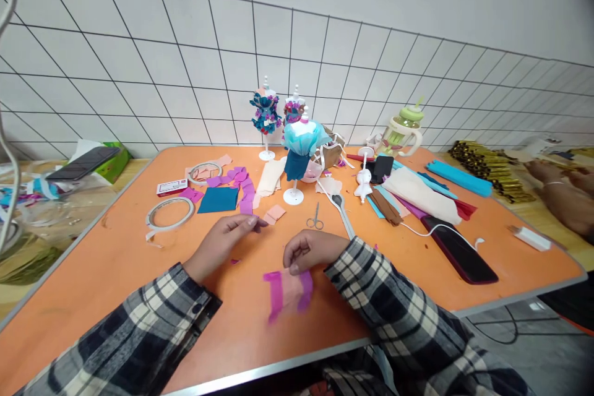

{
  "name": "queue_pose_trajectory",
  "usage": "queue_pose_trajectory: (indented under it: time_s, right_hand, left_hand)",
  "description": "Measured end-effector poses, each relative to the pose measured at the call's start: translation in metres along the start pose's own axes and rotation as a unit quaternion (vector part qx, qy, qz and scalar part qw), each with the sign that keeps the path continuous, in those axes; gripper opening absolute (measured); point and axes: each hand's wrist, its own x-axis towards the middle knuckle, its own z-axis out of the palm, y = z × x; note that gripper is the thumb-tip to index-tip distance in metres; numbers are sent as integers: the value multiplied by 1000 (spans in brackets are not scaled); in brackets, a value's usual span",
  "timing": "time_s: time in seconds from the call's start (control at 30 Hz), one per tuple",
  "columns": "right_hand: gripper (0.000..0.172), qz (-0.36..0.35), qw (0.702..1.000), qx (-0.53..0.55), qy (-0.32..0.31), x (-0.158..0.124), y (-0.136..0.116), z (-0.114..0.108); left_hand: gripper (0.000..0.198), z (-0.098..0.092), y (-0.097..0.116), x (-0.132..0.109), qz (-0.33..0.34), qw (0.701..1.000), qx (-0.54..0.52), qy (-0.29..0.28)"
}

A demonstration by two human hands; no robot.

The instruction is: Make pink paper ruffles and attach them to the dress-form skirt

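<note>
My right hand (313, 249) pinches the top edge of a small crepe-paper piece (291, 292). The piece is pale pink with a magenta band on its left and a purple band on its right. It hangs low over the table and is slightly blurred. My left hand (223, 242) hovers to the left, fingers stretched out and nothing visible in them. Beyond its fingertips lie small peach paper pieces (275, 215). Small scissors (315, 218) rest just past my right hand. Farther back stands a mini dress form (297, 164) in a light blue and teal paper dress.
On the orange table (125, 260) lie tape rolls (171, 213), a teal paper square (218, 200), purple strips (245, 189), crepe-paper rolls (420, 195) and a phone (459, 250). Two more decorated dress forms (266, 112) and a bottle (401, 130) stand behind. Another person's arm (563, 192) is at right.
</note>
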Motion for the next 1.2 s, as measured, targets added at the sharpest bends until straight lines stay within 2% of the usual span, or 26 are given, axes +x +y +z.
queue_pose_trajectory:
  time_s: [0.07, 0.17, 0.3, 0.5, 0.63, 0.83, 1.2]
  right_hand:
    - [11, 22, 1000, 16, 13, 2, 2, 3]
    - [10, 54, 996, 12, 67, 5, 4, 7]
    - [9, 70, 989, -21, 129, 6, 6, 9]
    - [17, 65, 976, -99, 182, 5, 13, 10]
    - [11, 61, 969, -151, 187, 6, 14, 11]
    - [10, 52, 953, -233, 186, 7, 8, 12]
    - [22, 21, 930, -349, 117, 2, 4, 13]
  left_hand:
    - [55, 4, 4, 0, 11, 999, -15, -47]
    - [36, 15, 10, -1, 22, 995, -2, -96]
    - [19, 24, 7, -2, 16, 994, 46, -96]
    - [18, 26, -4, 0, 0, 991, 114, -71]
    - [17, 25, -10, 0, 15, 984, 165, -62]
    - [17, 17, -4, -1, 95, 962, 242, -80]
    - [28, 15, 7, -2, 200, 921, 324, -88]
